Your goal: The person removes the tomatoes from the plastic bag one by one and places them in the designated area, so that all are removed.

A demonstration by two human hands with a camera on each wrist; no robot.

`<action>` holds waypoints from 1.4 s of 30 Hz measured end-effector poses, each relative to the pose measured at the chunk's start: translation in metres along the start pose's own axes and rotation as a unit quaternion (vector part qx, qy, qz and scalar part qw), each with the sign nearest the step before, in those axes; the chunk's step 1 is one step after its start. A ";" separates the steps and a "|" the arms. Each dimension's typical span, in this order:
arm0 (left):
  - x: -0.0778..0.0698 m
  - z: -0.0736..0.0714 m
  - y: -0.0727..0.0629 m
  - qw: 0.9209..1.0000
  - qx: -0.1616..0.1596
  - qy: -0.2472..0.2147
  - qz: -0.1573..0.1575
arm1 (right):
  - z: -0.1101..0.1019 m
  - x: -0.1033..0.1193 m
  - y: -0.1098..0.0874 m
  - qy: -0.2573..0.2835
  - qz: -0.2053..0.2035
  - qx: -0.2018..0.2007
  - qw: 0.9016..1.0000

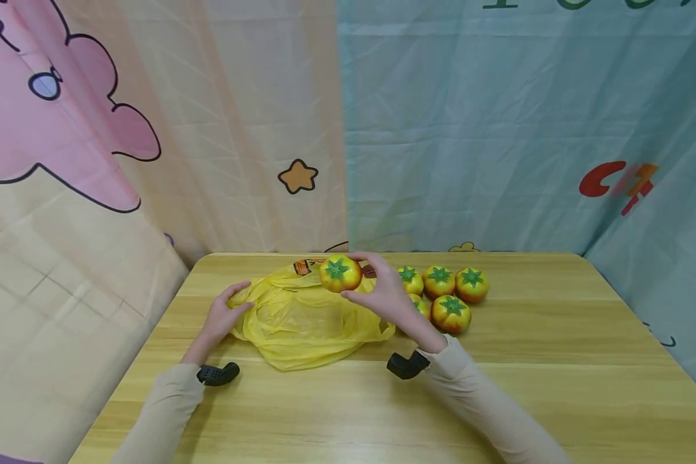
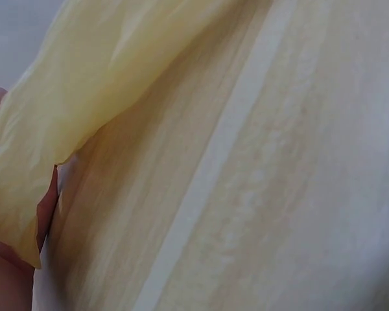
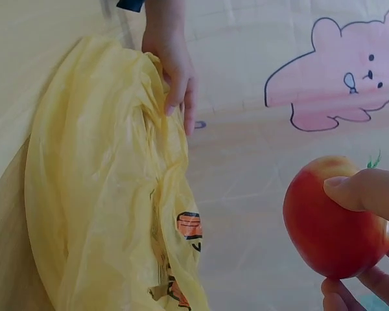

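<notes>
My right hand (image 1: 386, 293) holds a tomato (image 1: 340, 273), yellow-orange on top with a green star-shaped calyx, above a crumpled yellow plastic bag (image 1: 301, 341). In the right wrist view, the thumb and fingers grip this tomato (image 3: 337, 227), whose side shows red. At the bag's left edge, my left hand (image 1: 223, 314) pinches the plastic between thumb and fingers, as the right wrist view shows of that hand (image 3: 175, 74). The bag (image 2: 104, 71) covers part of the left hand in the left wrist view. The bag lies spread on the wooden table, dark and orange print on its far side.
Several more tomatoes (image 1: 452, 314) sit grouped on the wooden table (image 1: 533, 374), right of the bag and partly behind my right forearm. A patterned curtain (image 1: 470, 129) hangs along the table's far edge and both sides. Each wrist wears a black device (image 1: 407, 365).
</notes>
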State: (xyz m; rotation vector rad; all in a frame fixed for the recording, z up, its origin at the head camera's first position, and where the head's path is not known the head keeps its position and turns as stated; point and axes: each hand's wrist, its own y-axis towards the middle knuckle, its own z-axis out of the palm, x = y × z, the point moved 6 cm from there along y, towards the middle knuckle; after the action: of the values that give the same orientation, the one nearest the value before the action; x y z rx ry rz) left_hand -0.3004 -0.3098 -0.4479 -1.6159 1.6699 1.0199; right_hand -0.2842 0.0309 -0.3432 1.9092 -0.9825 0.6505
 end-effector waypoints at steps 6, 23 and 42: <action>0.001 0.000 0.002 1.000 -0.001 -0.002 0.000 | -0.017 0.000 -0.006 -0.017 -0.005 -0.020 1.000; 0.002 0.001 0.001 1.000 0.004 0.002 0.000 | -0.072 -0.015 -0.026 -0.030 0.001 -0.056 0.998; 0.002 0.002 0.001 1.000 0.002 -0.003 -0.012 | -0.131 -0.047 -0.061 -0.088 0.026 -0.106 0.990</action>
State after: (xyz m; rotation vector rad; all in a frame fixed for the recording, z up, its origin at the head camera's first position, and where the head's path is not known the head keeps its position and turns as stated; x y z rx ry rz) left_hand -0.3016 -0.3090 -0.4507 -1.6248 1.6425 1.0088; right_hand -0.2670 0.1819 -0.3425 1.7793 -1.1671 0.3944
